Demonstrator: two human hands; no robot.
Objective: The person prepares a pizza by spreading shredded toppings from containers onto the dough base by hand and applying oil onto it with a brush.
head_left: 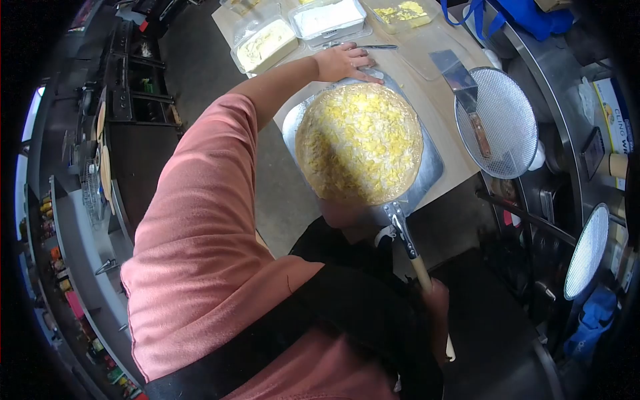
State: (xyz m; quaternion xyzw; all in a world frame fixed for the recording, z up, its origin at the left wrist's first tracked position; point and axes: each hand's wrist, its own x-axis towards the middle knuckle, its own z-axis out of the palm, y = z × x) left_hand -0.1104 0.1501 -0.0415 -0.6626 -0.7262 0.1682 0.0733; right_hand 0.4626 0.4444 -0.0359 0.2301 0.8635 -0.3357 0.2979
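Observation:
A round pizza (360, 143) topped with white shreds and yellow pieces lies on a metal pizza peel (430, 177), which rests over the table. My right hand (437, 297) is closed around the peel's pale wooden handle, low and close to my body. Stretched out ahead, my left hand (343, 63) lies with its fingers apart by the far edge of the peel, just beyond the crust. Whether it presses on the peel or the table, I cannot tell. A metal utensil (380, 47) lies just past its fingers.
Plastic tubs hold a pale shredded topping (267, 47), a white topping (329, 17) and yellow pieces (401, 13) along the table's far side. A round mesh screen (507, 127) with a wood-handled turner (479, 127) sits at right. Another screen (587, 252) stands beside metal shelving.

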